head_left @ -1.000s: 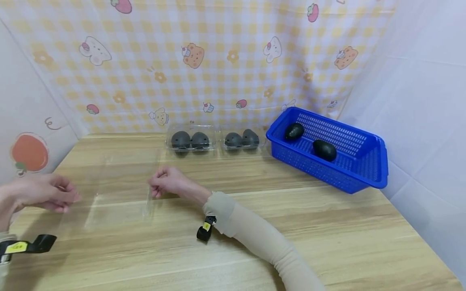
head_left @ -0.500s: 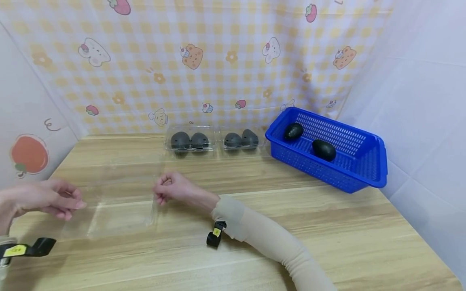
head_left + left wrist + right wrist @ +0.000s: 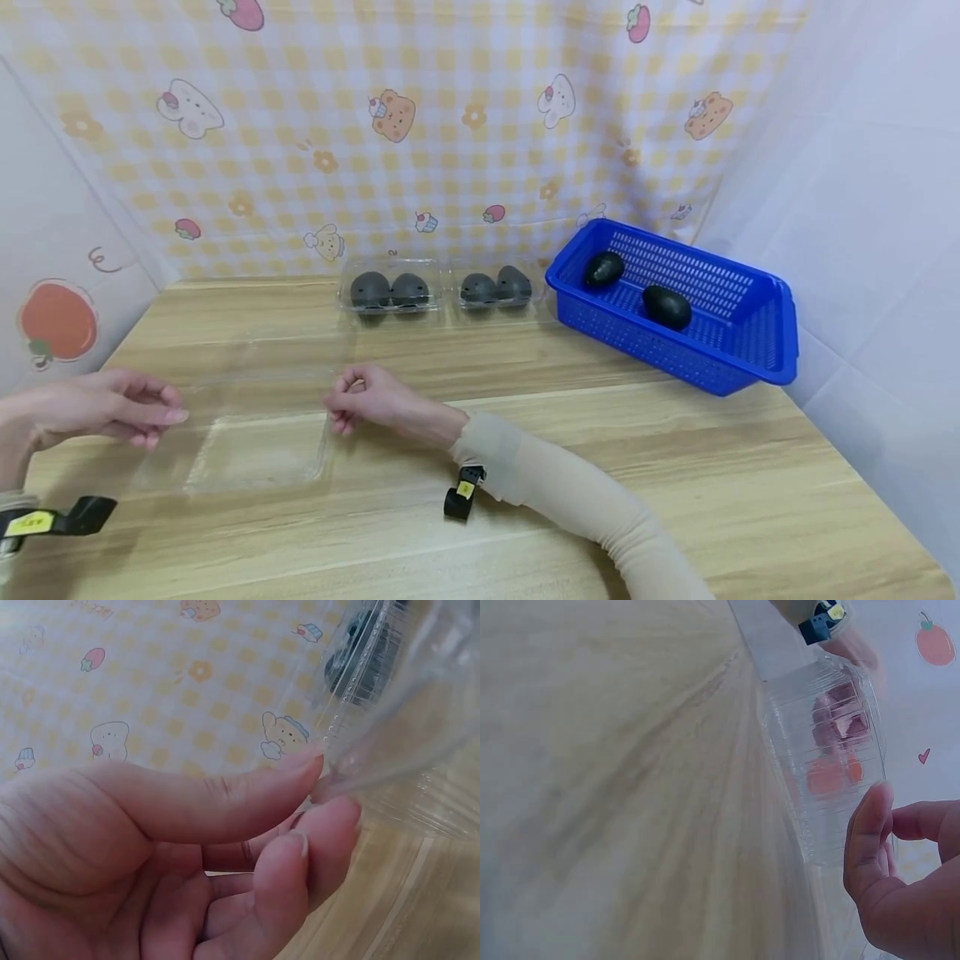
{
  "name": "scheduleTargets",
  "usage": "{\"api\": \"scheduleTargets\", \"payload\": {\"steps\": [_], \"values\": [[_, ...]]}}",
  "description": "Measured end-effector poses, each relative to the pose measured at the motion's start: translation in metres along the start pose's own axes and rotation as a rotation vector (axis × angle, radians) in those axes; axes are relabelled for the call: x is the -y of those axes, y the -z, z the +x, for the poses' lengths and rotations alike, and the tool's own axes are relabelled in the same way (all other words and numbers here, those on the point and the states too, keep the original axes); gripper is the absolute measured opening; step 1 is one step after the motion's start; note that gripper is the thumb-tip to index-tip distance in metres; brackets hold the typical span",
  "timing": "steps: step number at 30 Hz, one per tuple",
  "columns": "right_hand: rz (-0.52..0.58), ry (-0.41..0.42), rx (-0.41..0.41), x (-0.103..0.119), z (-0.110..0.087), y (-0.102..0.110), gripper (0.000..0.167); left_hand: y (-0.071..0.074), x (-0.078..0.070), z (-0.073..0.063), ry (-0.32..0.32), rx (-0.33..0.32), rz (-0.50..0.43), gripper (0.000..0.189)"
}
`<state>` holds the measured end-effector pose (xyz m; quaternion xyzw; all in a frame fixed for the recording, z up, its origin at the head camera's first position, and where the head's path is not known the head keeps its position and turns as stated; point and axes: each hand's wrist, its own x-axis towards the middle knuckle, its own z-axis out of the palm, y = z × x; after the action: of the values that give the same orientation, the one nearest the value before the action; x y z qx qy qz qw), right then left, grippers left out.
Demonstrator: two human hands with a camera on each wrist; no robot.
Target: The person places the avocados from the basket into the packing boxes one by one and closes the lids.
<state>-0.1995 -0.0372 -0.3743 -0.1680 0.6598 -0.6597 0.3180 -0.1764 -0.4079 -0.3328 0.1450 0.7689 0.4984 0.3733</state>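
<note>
A clear plastic clamshell box (image 3: pixel 262 450) stands opened out on the left of the wooden table, its lid part lying toward the back. My left hand (image 3: pixel 112 408) pinches its left edge between thumb and fingertips. In the left wrist view, the thumb (image 3: pixel 247 796) meets the plastic's corner. On the opposite side, my right hand (image 3: pixel 371 400) pinches the right edge, its thumb and forefinger at the rim of the box (image 3: pixel 825 765) in the right wrist view. I see nothing inside this box.
Two closed clear boxes (image 3: pixel 390 265) (image 3: pixel 495 271), each with two dark avocados (image 3: pixel 371 292) (image 3: pixel 513 285), stand by the checked curtain (image 3: pixel 465 158). A blue basket (image 3: pixel 637 346) with two avocados (image 3: pixel 666 307) sits at the right. White walls flank the table.
Both hands have shifted right and slightly nearer the person, carrying the clear clamshell box along. The basket and the filled boxes stay in place.
</note>
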Motion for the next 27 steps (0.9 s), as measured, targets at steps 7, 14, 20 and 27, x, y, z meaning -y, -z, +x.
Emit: {"api": "scheduleTargets", "payload": {"steps": [7, 14, 20, 27], "values": [[-0.019, -0.011, -0.002, -0.001, -0.010, 0.004, 0.016, -0.006, -0.008, 0.006, -0.020, -0.011, 0.054, 0.022], [-0.028, -0.012, 0.000, -0.002, -0.022, 0.012, 0.015, -0.023, -0.017, 0.017, 0.010, -0.026, 0.076, 0.019], [-0.032, -0.018, -0.014, -0.002, -0.034, 0.023, 0.012, -0.034, -0.024, 0.028, -0.026, -0.014, 0.086, 0.018], [-0.049, -0.024, -0.019, -0.003, -0.047, 0.038, 0.013, -0.044, -0.033, 0.042, -0.044, -0.005, 0.070, 0.022]]}}
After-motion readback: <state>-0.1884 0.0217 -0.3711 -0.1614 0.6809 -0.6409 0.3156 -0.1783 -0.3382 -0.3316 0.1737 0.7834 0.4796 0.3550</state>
